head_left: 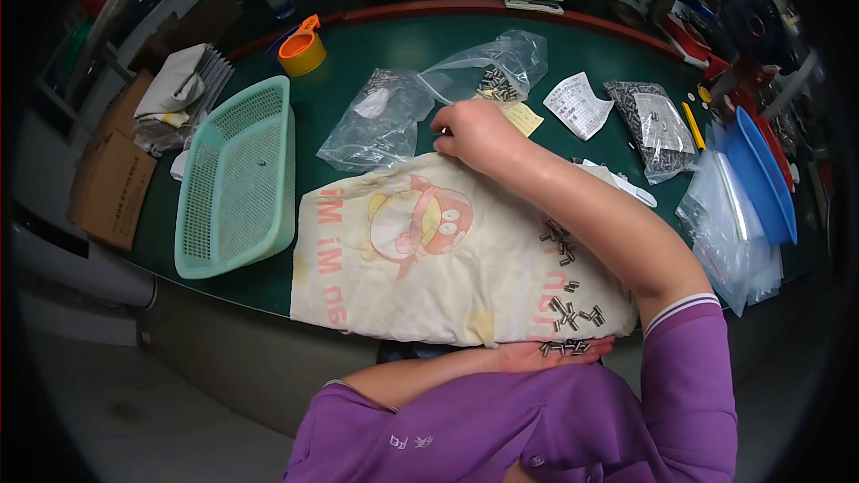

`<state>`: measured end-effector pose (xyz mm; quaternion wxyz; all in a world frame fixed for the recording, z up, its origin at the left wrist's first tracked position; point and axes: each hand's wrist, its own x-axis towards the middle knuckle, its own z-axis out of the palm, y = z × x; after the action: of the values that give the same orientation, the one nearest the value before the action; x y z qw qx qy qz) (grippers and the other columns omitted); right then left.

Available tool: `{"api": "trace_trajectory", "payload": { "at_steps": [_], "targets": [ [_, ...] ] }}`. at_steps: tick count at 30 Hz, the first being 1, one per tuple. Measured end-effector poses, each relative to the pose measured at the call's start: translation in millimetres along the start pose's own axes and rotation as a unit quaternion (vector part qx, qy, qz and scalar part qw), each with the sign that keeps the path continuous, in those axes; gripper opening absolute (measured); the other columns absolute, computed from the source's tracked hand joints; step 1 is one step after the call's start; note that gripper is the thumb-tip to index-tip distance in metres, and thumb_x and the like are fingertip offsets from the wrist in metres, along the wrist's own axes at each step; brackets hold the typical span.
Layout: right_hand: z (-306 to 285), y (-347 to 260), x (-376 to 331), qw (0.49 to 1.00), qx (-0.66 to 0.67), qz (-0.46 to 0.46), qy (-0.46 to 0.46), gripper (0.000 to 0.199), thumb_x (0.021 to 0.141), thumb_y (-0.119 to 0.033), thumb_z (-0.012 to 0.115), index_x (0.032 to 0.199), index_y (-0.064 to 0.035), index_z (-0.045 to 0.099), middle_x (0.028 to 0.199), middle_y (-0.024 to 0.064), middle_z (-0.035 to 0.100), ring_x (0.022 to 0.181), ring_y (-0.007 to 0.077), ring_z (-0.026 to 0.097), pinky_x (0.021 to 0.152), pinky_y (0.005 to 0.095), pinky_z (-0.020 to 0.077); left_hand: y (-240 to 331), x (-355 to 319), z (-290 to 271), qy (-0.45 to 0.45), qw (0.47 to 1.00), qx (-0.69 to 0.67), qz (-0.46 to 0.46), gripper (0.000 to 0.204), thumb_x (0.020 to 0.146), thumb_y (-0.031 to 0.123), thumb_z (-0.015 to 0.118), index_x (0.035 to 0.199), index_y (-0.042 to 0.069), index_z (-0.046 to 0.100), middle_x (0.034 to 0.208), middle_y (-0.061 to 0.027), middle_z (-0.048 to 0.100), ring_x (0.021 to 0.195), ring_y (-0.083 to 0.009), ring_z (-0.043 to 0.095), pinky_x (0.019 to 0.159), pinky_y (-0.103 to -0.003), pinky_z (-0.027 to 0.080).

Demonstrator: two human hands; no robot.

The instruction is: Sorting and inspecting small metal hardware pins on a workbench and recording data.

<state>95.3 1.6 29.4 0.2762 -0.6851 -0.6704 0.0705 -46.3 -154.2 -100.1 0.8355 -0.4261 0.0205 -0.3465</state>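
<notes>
My left hand (525, 357) lies palm up below the front edge of a cream printed cloth (358, 304). Several short metal pins (565, 349) rest in its palm and along its fingers. More loose pins (568, 313) are scattered on the right side of the cloth, partly under my right forearm. Beyond the cloth's far edge, my right hand (474, 130) is closed with fingers curled; what is at its fingertips, if anything, is too small to make out. Just beyond it lies an open clear plastic bag (447, 80) with similar metal pieces (497, 85) inside.
A green mesh basket (284, 179) stands left of the cloth. Another clear bag (358, 139), a tape dispenser (302, 49) and a written slip (580, 107) lie further back. At right are a full bag of metal pieces (653, 130), a yellow cutter (693, 125) and a blue tray (765, 179).
</notes>
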Motion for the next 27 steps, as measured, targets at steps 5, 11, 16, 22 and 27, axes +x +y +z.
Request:
{"api": "trace_trajectory", "payload": {
  "at_steps": [5, 11, 16, 22, 27],
  "targets": [
    [28.8, -2.3, 39.2, 0.999, -0.014, 0.038, 0.01, 0.016, 0.065, -0.011, 0.065, 0.077, -0.0009, 0.063, 0.08, 0.0198, 0.061, 0.078, 0.0348, 0.058, 0.072, 0.0399, 0.0469, -13.1, -1.3, 7.0, -0.083, 0.994, -0.065, -0.03, 0.052, 0.09, 0.034, 0.037, 0.132, 0.005, 0.025, 0.13, -0.0218, 0.029, 0.12, -0.0314, 0.033, 0.081, -0.037, 0.048],
    [41.8, -2.2, 47.7, 0.997, -0.065, -0.022, 0.038, 0.01, 0.067, -0.005, 0.059, 0.074, -0.0025, 0.064, 0.077, 0.0183, 0.061, 0.078, 0.0325, 0.059, 0.072, 0.0381, 0.0483, -10.9, -0.6, 2.8, -0.097, 0.993, -0.049, -0.04, 0.051, 0.089, 0.034, 0.039, 0.131, 0.008, 0.026, 0.132, -0.0212, 0.027, 0.121, -0.0309, 0.032, 0.081, -0.037, 0.049],
    [35.2, -5.2, 44.0, 0.989, -0.14, 0.001, 0.036, 0.012, 0.065, -0.002, 0.056, 0.074, -0.002, 0.065, 0.077, 0.0174, 0.062, 0.077, 0.0309, 0.061, 0.072, 0.0367, 0.0493, -3.6, -5.7, -0.8, -0.013, 0.996, -0.088, -0.005, 0.058, 0.088, 0.045, 0.035, 0.136, 0.015, 0.02, 0.139, -0.0127, 0.021, 0.123, -0.0286, 0.03, 0.081, -0.042, 0.047],
    [23.7, -2.5, 41.3, 0.983, -0.178, 0.035, 0.003, 0.013, 0.066, -0.001, 0.055, 0.075, -0.0021, 0.065, 0.082, 0.0175, 0.062, 0.08, 0.0305, 0.061, 0.072, 0.0362, 0.0494, -4.9, -3.4, 0.5, -0.004, 1.0, -0.006, 0.019, 0.051, 0.089, 0.035, 0.039, 0.131, 0.009, 0.028, 0.133, -0.0174, 0.028, 0.125, -0.0295, 0.029, 0.075, -0.031, 0.051],
    [13.6, 5.9, 32.4, 0.994, -0.103, 0.033, -0.002, 0.016, 0.069, -0.001, 0.052, 0.079, -0.0019, 0.064, 0.083, 0.0181, 0.062, 0.081, 0.0303, 0.061, 0.073, 0.0366, 0.0494, -18.6, -0.6, 11.0, 0.032, 0.996, 0.026, 0.075, 0.05, 0.089, 0.036, 0.04, 0.13, 0.008, 0.03, 0.131, -0.0176, 0.031, 0.125, -0.0279, 0.029, 0.073, -0.029, 0.053]
  ]
}}
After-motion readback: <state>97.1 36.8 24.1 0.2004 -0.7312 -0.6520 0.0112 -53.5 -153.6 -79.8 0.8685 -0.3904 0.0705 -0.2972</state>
